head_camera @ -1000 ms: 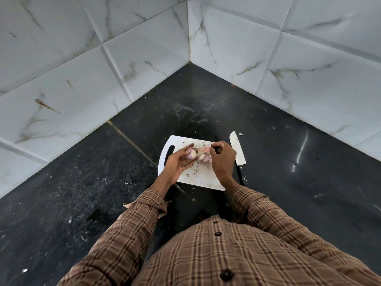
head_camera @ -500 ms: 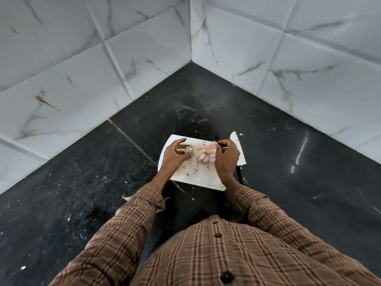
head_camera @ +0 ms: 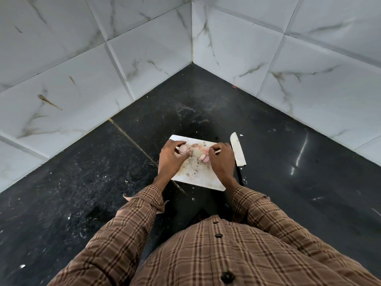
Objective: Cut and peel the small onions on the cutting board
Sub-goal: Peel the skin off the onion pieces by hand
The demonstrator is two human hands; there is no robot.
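Small onion (head_camera: 182, 149), peeled pale pink, sits at centre frame, pinched in the fingers (head_camera: 186, 154) of the left hand (head_camera: 170, 159) over the upper left part of the cutting board (head_camera: 198, 178). A thin strip of skin (head_camera: 201, 150) appears to run from it rightward across the frame to the right hand (head_camera: 221, 162), whose fingers (head_camera: 213, 150) are pressed together on the strip's far end. Long axis of the pull: left to right, roughly level.

More onion pieces (head_camera: 204, 158) lie on the board between the hands, just beside the right fingers. Board surface speckled with peel scraps.

Knife (head_camera: 237, 150) lies on the black tabletop (head_camera: 288, 193) right of the board, untouched, blade pointing toward the upper frame; right hand is nearer.

Judgement: peeling step under way; next, the skin must tear clear.
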